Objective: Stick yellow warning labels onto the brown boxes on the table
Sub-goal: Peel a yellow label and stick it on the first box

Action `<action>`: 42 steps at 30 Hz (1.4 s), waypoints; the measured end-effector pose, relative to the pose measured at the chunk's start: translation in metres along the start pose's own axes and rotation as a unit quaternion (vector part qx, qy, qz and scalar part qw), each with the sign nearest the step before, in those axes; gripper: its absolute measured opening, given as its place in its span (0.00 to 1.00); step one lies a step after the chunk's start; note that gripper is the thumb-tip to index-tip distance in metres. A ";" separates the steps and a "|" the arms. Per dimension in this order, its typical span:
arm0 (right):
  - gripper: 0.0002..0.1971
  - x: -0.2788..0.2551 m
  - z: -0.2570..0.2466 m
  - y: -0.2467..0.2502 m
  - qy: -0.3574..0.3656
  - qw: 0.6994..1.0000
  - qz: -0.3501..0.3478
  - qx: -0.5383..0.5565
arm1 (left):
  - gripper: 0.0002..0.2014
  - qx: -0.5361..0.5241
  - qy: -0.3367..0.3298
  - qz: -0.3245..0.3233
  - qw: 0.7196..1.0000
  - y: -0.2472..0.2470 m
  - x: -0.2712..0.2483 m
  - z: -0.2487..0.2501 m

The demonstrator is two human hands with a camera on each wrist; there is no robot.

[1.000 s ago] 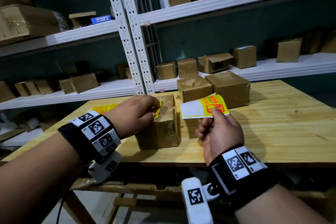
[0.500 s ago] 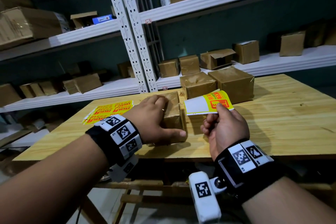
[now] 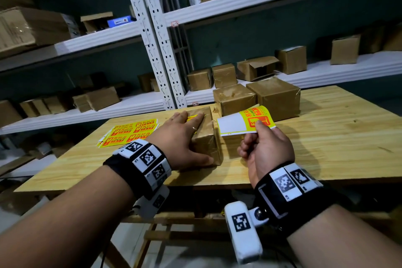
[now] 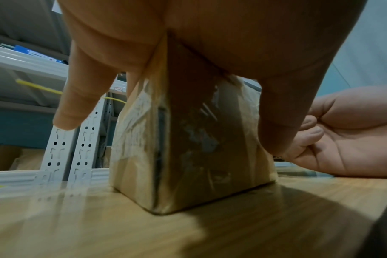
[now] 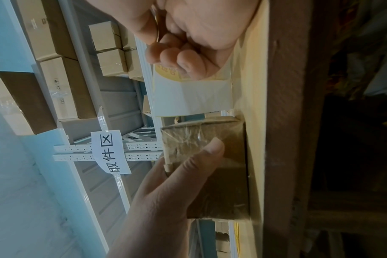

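A small taped brown box (image 3: 208, 137) stands near the table's front edge, with a yellow label (image 3: 192, 118) on its top. My left hand (image 3: 182, 137) lies flat on that top, fingers straight over the label, thumb along the near side. In the left wrist view the palm (image 4: 188, 34) covers the box (image 4: 188, 148). My right hand (image 3: 267, 148) pinches a partly peeled label sheet (image 3: 245, 121) just right of the box. From the right wrist I see the curled right hand (image 5: 199, 34), the sheet (image 5: 192, 96) and the box (image 5: 188, 136).
Two more brown boxes (image 3: 235, 99) (image 3: 275, 98) stand side by side behind the held sheet. Several yellow label sheets (image 3: 130, 131) lie at the left of the wooden table (image 3: 326, 137). White shelving with many boxes (image 3: 224, 75) runs behind the table.
My left hand went from curled fingers working the label to lying flat, fingers stretched forward over the box top. The right hand still holds the sheet in about the same spot.
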State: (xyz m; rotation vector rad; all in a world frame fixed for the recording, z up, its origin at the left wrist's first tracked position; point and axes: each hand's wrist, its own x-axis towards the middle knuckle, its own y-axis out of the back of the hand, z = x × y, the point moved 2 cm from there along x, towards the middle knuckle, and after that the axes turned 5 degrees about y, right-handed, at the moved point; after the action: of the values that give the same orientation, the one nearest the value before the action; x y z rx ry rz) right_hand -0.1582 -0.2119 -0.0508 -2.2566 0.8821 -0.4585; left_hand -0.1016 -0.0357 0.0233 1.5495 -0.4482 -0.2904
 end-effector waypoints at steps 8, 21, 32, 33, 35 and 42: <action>0.16 0.000 0.001 0.001 0.005 1.000 -0.003 0.003 | 0.62 0.017 -0.010 -0.019 1.000 0.001 0.003 -0.002; 0.14 -0.003 -0.002 0.002 -0.010 1.000 0.007 0.001 | 0.67 0.027 -0.001 -0.019 0.999 0.001 0.003 -0.002; 0.16 -0.003 -0.004 0.000 -0.011 0.999 0.017 0.028 | 0.54 0.040 0.029 -0.039 0.998 0.010 0.017 -0.001; 0.16 -0.003 -0.004 0.000 -0.011 0.999 0.020 0.028 | 0.50 0.038 0.044 -0.036 0.998 0.012 0.020 -0.002; 0.16 -0.003 -0.004 0.001 -0.012 0.999 0.022 0.034 | 0.43 0.032 0.071 -0.043 0.996 0.016 0.029 -0.005; 0.18 -0.002 -0.003 0.002 -0.015 0.999 0.030 0.029 | 0.47 0.113 0.043 -0.031 0.992 0.017 0.069 -0.023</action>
State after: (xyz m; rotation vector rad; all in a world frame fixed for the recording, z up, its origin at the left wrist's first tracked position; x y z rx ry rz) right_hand -0.1623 -0.2131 -0.0498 -2.1722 0.9060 -0.4164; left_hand -0.0320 -0.0463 0.0477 1.7920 -0.3754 -0.2249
